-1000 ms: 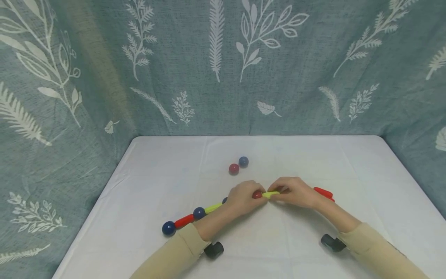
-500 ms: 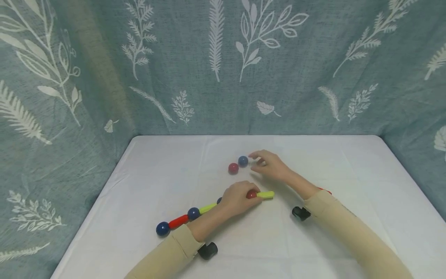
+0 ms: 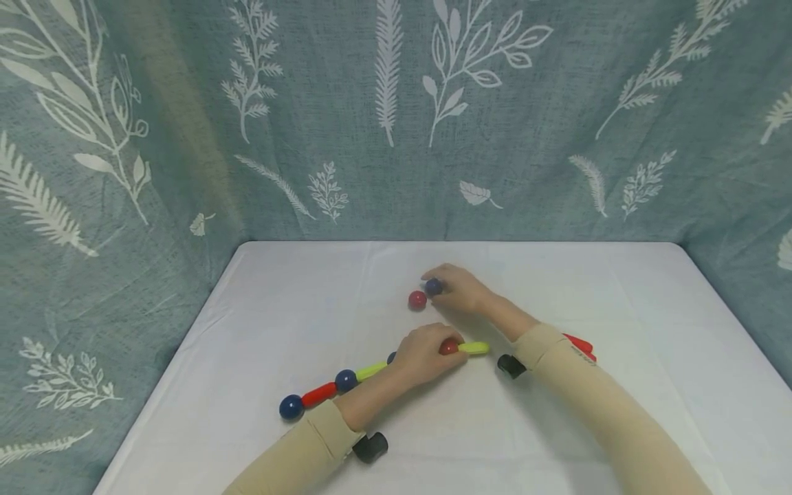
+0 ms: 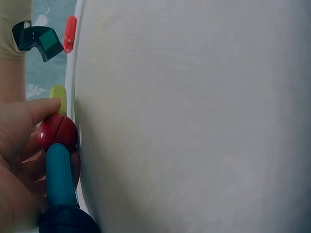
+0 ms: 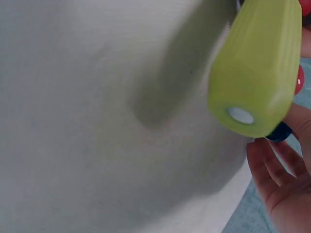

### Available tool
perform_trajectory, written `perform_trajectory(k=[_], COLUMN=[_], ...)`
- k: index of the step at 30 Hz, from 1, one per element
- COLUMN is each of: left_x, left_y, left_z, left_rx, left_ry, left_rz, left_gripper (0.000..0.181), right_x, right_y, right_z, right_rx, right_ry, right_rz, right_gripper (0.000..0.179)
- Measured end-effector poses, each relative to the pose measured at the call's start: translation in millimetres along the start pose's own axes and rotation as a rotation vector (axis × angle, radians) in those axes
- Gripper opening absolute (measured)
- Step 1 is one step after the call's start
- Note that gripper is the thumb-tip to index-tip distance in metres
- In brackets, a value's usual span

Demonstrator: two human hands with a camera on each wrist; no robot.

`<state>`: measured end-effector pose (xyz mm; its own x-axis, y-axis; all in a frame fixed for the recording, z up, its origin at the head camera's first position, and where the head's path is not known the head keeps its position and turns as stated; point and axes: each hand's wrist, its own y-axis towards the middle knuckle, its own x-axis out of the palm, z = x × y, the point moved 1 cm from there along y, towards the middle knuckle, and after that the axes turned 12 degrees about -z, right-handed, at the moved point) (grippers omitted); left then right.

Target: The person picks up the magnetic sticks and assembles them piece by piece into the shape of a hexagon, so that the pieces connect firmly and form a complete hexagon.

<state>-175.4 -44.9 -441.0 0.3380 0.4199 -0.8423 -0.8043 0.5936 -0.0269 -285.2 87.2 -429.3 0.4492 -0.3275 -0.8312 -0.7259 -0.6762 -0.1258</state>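
Note:
My left hand grips a chain of balls and rods near its red ball. A yellow-green rod sticks out past the fingertips, with a pale disc in its free end in the right wrist view. Behind the red ball, a teal rod joins a dark blue ball. Leftward the chain runs through another yellow-green rod, a blue ball, a red rod and an end blue ball. My right hand pinches a loose blue ball.
A loose red ball lies just left of the right hand's fingers. Red rods lie beyond the right forearm, partly covered by its sleeve. A white cloth covers the table, and a patterned curtain hangs behind.
My right hand has let go of the end yellow-green rod, moved back and left, and taken hold of the blue ball. My left hand and the chain have shifted slightly left.

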Motion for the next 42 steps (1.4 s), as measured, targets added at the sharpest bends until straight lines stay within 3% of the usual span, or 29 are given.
perform_trajectory(k=[6, 14, 21, 26, 31, 42], left_x=[1.6, 3.9, 2.8, 2.2, 1.6, 1.3], left_y=[1.0, 1.8, 0.6, 0.0, 2.2, 5.2], left_z=[0.2, -0.3, 0.7, -0.2, -1.2, 0.8], left_rx=[-0.01, -0.025, -0.024, -0.026, -0.037, -0.031], left_ry=[-0.005, -0.004, -0.016, -0.028, -0.037, -0.057], left_rz=[-0.003, -0.023, -0.017, -0.008, -0.002, 0.008], left_gripper=[0.02, 0.023, 0.022, 0.022, 0.023, 0.022], right_x=[0, 1, 0, 2, 7, 14], right_y=[-11.3, -59.4, -107.5, -133.9, -144.9, -143.1], right_z=[1, 20, 34, 41, 44, 39], right_rx=[0.018, 0.033, 0.101, 0.081, 0.066, 0.034], right_ry=[0.047, 0.253, 0.373, 0.415, 0.452, 0.421], right_rz=[0.022, 0.083, 0.018, -0.013, -0.012, -0.004], right_gripper=[0.037, 0.038, 0.041, 0.038, 0.037, 0.035])
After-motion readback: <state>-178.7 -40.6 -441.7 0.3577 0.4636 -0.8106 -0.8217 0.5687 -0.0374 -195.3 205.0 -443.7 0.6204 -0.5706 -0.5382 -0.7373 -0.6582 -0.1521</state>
